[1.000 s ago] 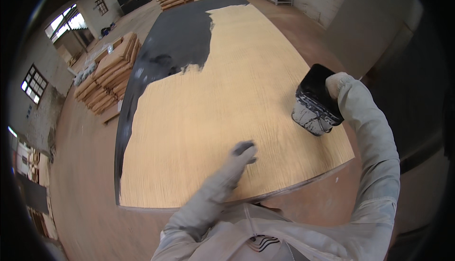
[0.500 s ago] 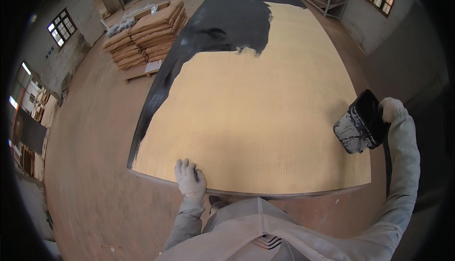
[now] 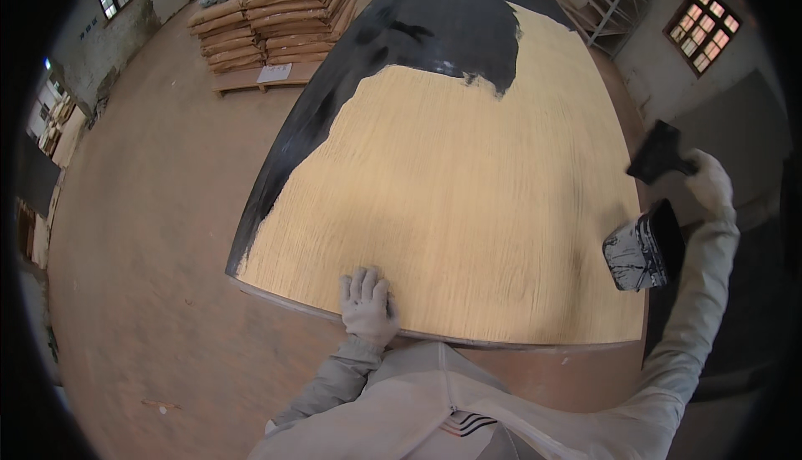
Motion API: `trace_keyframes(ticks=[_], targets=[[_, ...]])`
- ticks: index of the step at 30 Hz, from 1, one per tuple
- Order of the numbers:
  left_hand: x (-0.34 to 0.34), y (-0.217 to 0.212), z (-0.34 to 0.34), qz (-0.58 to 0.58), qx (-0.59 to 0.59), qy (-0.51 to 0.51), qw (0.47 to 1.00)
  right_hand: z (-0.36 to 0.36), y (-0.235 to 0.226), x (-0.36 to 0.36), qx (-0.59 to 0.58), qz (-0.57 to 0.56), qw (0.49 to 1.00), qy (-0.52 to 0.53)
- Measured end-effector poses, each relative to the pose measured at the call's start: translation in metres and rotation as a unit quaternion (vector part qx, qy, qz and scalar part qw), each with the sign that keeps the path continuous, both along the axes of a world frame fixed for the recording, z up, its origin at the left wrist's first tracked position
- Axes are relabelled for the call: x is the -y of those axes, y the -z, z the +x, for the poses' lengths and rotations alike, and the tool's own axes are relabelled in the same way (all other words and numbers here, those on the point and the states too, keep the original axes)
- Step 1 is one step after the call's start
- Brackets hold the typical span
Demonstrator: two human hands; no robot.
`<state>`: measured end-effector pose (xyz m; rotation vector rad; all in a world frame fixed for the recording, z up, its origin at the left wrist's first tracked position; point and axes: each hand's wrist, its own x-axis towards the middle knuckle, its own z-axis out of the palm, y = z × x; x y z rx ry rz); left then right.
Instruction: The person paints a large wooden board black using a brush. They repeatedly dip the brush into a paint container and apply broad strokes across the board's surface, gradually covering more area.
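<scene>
Viewpoint: looking down from the person's head over a large wooden board (image 3: 468, 209) lying flat, with a brown floor (image 3: 150, 234) around it.
Board: pale bare wood over most of its surface; the far end and the far left edge are coated in black paint (image 3: 434, 21).
Left hand (image 3: 366, 305): in a light glove, fingers spread, resting flat on the near edge of the board.
Right hand (image 3: 706, 184): also gloved, raised beyond the board's right edge, closed around the handle of a wide black paint brush (image 3: 658, 152).
Paint container (image 3: 643, 249): a dark tub smeared with black and pale streaks, just below the brush at the board's right edge; what holds it up cannot be seen.
Background: stacked flat brown packs on a pallet (image 3: 276, 13) at the far left, a metal rack (image 3: 606, 0) and a barred window (image 3: 702, 27) at the far right.
</scene>
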<state>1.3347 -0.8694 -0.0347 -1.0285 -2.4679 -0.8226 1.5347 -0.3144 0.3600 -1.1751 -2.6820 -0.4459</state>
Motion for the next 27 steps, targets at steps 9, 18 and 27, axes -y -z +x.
trace_keyframes(ticks=[9, 18, 27], targets=[[0.01, -0.006, -0.004, 0.068, 0.016, 0.049, 0.996, -0.273, 0.259, -0.034, -0.137, -0.431, 0.892, -0.018], [0.018, -0.005, 0.0, 0.08, 0.02, 0.019, 0.996, -0.379, 0.325, 0.132, -0.022, -0.531, 0.813, -0.237], [-0.002, -0.012, -0.005, 0.115, 0.022, 0.006, 0.993, -0.285, 0.308, 0.386, 0.083, -0.279, 0.777, -0.558]])
